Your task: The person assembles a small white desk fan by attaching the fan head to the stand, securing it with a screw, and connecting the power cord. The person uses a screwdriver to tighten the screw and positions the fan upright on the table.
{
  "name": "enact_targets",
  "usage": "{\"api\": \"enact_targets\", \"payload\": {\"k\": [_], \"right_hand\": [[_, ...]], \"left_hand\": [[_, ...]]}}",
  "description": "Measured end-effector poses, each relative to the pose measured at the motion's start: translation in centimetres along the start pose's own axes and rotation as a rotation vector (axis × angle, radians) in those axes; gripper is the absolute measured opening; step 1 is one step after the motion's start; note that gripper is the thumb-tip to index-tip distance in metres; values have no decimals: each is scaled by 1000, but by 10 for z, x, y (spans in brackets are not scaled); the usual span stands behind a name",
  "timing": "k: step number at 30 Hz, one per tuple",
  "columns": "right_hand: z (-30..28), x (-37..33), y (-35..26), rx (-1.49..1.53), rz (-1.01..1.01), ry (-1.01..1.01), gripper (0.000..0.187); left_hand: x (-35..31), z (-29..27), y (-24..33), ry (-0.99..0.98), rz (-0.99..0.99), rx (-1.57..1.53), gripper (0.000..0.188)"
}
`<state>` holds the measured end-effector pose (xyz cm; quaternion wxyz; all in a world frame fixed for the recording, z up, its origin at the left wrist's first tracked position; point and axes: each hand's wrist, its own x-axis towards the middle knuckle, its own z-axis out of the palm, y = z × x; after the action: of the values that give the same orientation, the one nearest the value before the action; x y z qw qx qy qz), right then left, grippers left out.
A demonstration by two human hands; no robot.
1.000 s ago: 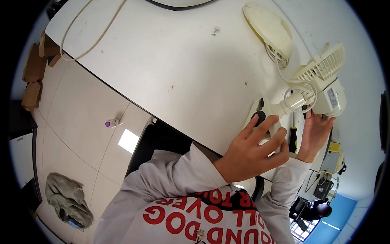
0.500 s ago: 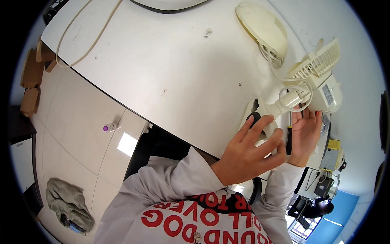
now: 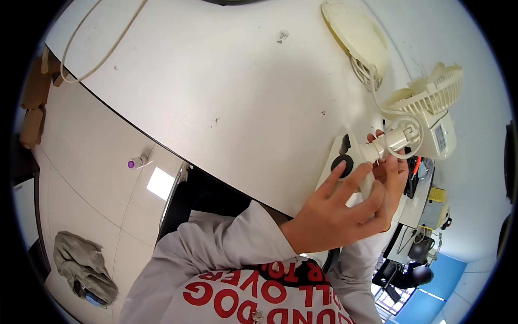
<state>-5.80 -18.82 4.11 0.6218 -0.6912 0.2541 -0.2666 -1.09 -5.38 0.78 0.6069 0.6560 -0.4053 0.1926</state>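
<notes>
A cream clip fan (image 3: 396,139) is tilted on its side at the right end of the white table. My left hand (image 3: 340,210) bends over its clamp, with fingertips at a round black knob (image 3: 342,166) and the clamp body (image 3: 329,171). Behind the clamp, my right hand (image 3: 396,181) has its fingers curled round the fan's stem, partly hidden by my left hand. The fan head, with its slatted guard (image 3: 431,92), points away to the upper right. A loop of white cord (image 3: 402,156) hangs about the stem.
A cream oval-looking base or cover (image 3: 356,35) with coiled cord lies at the table's far right. A pale cable (image 3: 102,65) loops over the left edge. On the floor are a purple-capped bottle (image 3: 136,162) and a crumpled grey-green cloth (image 3: 83,267). Cardboard boxes (image 3: 33,127) stand at left.
My right hand has gone from spread below the fan head to curled round the stem, nearer my left hand. My left fingers have shifted slightly on the clamp. The view has moved a little.
</notes>
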Motion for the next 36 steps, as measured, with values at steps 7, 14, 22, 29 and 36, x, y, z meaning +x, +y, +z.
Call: {"api": "enact_targets", "payload": {"k": [7, 14, 22, 29, 36], "right_hand": [[14, -5, -5, 37, 94, 347, 45], [-18, -5, 17, 226, 126, 268, 52], [-25, -5, 32, 517, 86, 100, 56], [-29, 2, 30, 609, 98, -35, 54], [-41, -15, 29, 735, 132, -28, 56]], "left_hand": [[-2, 10, 10, -75, -4, -46, 9], [-1, 11, 13, -247, 32, 3, 14], [-2, 18, 20, -278, 16, 4, 11], [5, 13, 26, -359, 21, -222, 3], [31, 4, -6, -327, -247, -410, 54]]}}
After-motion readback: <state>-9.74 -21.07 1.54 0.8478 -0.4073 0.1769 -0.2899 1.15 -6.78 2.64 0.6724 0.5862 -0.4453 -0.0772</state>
